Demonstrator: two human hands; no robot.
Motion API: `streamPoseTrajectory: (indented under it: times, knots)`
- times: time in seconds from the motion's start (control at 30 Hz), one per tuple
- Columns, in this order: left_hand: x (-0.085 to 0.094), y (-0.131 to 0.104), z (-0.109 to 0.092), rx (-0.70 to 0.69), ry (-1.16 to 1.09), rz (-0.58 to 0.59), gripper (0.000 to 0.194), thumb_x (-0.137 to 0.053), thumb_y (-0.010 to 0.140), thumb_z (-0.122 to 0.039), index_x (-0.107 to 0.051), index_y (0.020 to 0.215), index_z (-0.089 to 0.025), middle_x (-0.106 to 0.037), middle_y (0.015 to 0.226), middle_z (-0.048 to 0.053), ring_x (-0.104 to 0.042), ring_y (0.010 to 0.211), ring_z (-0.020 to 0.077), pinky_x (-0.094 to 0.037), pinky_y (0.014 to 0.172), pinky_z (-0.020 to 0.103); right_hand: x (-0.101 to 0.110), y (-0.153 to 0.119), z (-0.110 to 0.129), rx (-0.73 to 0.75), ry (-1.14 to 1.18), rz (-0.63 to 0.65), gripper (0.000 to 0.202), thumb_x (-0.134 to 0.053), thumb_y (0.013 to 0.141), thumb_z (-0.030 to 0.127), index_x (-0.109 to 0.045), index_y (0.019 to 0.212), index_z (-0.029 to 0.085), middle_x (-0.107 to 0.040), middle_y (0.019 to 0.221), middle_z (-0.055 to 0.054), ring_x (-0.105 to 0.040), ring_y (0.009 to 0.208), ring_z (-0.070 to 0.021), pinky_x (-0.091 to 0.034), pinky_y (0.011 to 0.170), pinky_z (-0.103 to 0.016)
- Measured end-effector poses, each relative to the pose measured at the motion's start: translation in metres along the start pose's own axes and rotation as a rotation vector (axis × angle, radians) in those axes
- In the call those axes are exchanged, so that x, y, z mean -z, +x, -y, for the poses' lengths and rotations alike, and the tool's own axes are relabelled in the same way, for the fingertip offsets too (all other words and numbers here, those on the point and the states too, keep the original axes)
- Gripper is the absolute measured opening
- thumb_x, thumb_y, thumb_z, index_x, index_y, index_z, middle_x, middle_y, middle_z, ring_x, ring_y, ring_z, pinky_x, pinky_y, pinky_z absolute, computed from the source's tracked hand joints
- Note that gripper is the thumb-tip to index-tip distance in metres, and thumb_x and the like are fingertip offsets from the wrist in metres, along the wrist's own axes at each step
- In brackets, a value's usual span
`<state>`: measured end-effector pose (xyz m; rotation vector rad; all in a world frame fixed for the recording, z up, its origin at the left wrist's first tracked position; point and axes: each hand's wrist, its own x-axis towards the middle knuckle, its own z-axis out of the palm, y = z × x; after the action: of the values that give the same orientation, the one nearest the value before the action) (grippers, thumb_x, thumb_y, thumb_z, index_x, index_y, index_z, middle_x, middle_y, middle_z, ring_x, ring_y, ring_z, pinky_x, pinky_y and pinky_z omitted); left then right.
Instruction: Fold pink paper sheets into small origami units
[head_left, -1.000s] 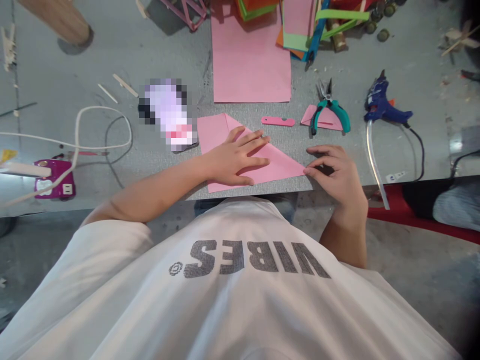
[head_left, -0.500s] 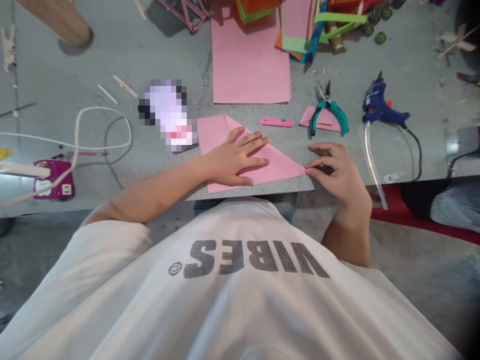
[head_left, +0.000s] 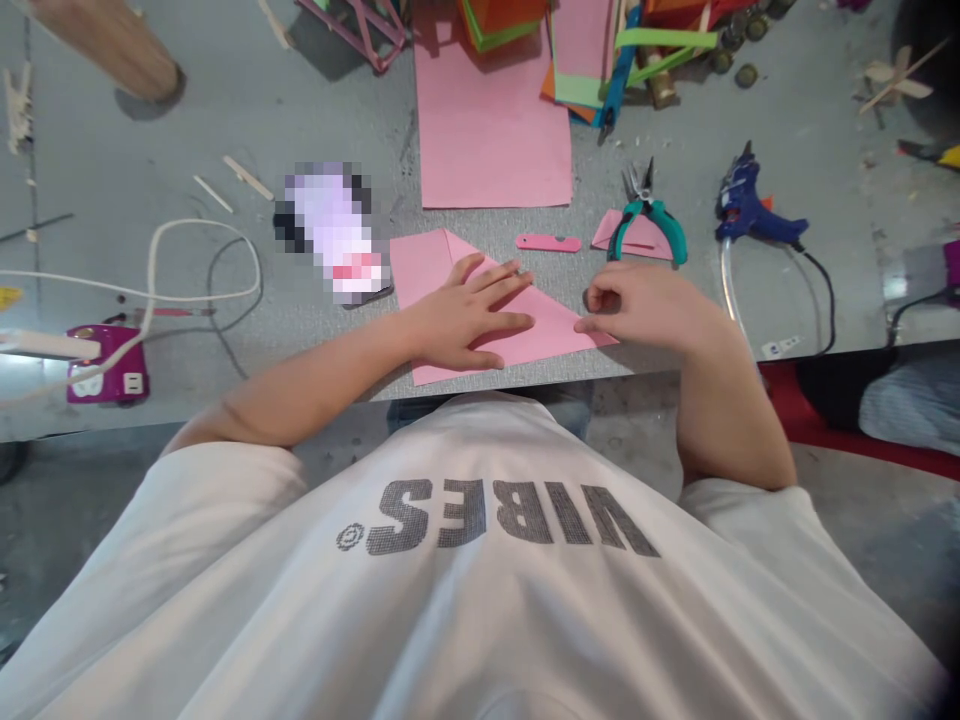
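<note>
Two hands point(head_left: 465, 322) touch folded paper point(head_left: 555, 323) on a cluttered table point(head_left: 330, 115).

The folded paper point(head_left: 559, 323) is showing a smooth, matt face, while the table point(head_left: 480, 220) is looking grainy. The pliers point(head_left: 647, 207) are combining metal jaws with plastic-looking handles. The glue gun point(head_left: 748, 205) is appearing plastic, and the shirt point(head_left: 480, 620) is showing matt cloth.
</note>
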<state>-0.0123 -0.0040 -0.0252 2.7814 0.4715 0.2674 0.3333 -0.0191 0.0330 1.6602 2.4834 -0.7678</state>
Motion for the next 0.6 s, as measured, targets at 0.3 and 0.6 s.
streamPoseTrajectory:
  times: [0.3, 0.6]
  knots:
    - [0.001, 0.000, -0.001, 0.014, -0.012, 0.006, 0.069, -0.059, 0.109, -0.071, -0.061, 0.168, -0.035, -0.029, 0.193, 0.020, -0.030, 0.177, 0.0522, -0.016, 0.137, 0.083, 0.017, 0.015, 0.022, -0.079, -0.075, 0.179, 0.037, -0.086, 0.092, 0.053, -0.063, 0.079, 0.027, -0.072, 0.068, -0.001, -0.061, 0.068, -0.0227, -0.029, 0.065, -0.040]
    - [0.001, 0.000, -0.001, -0.001, -0.011, -0.004, 0.068, -0.058, 0.110, -0.069, -0.060, 0.169, -0.035, -0.030, 0.193, 0.019, -0.029, 0.178, 0.0511, -0.016, 0.138, 0.082, 0.012, -0.018, -0.012, -0.179, -0.052, 0.136, 0.041, -0.085, 0.092, 0.059, -0.065, 0.078, 0.027, -0.076, 0.077, -0.002, -0.062, 0.071, -0.0233, -0.033, 0.066, -0.039]
